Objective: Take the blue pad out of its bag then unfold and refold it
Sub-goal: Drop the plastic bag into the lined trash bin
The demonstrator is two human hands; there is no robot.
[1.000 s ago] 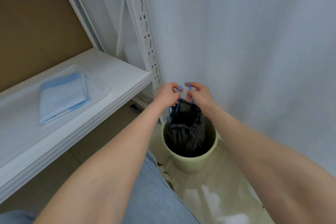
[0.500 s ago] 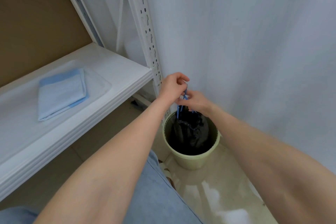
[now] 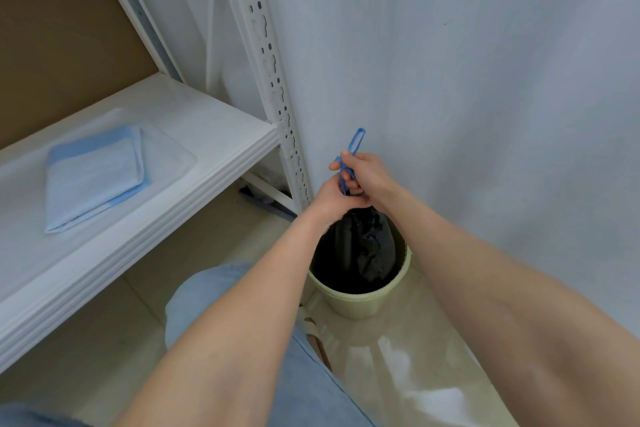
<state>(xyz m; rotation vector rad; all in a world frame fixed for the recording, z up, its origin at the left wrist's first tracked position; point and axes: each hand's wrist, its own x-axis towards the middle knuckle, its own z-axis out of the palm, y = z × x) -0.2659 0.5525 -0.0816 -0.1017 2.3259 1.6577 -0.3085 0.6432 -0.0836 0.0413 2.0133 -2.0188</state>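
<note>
A folded blue pad (image 3: 93, 177) lies on the white shelf (image 3: 194, 184), inside a clear plastic bag (image 3: 173, 152), far left of both hands. My left hand (image 3: 334, 199) grips the gathered neck of a black bin bag (image 3: 363, 246) that hangs in a pale green bucket (image 3: 360, 302). My right hand (image 3: 367, 173) pinches the bag's blue drawstring (image 3: 355, 146), whose loop sticks up above my fingers.
A white perforated shelf post (image 3: 273, 80) stands just left of my hands. A white wall (image 3: 485, 80) is behind the bucket. Glossy cream floor (image 3: 398, 357) lies below. My knee in blue jeans (image 3: 207, 295) is in front of the bucket.
My hands came together from holding the drawstrings apart. The left hand now clasps the bag's neck, and the right has pulled the blue string upward, drawing the bag closed.
</note>
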